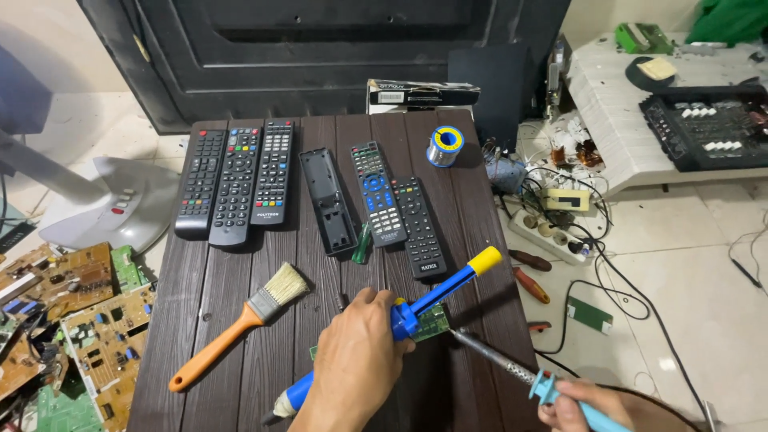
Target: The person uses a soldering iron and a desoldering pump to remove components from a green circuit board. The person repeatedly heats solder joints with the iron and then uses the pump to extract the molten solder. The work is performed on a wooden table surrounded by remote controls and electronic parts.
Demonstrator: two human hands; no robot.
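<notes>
A dark, grooved wooden bench (200, 304) stands on a pale tiled floor strewn with cables and loose electronics. Near its front edge lies a small green circuit board (433, 322), partly hidden under the tools. The left hand (356, 360) has its grip closed round a blue desoldering pump (416, 308) with a yellow plunger cap, held slanted across the board with its pale nozzle low at the left. The right hand (570, 406) has its grip closed on the light blue handle of a soldering iron (500, 364), whose metal tip touches the board's right edge.

Left of the hands lies a paintbrush (240, 324) with an orange handle. Further back, six remote controls lie in a row (304, 192), one of them face down, with a small green-handled screwdriver (362, 244) between two of them. A spool of solder wire (445, 146) sits at the far right corner. On the floor to the left are stacked circuit boards (80, 320); to the right is a white power strip (548, 232) amid tangled wires.
</notes>
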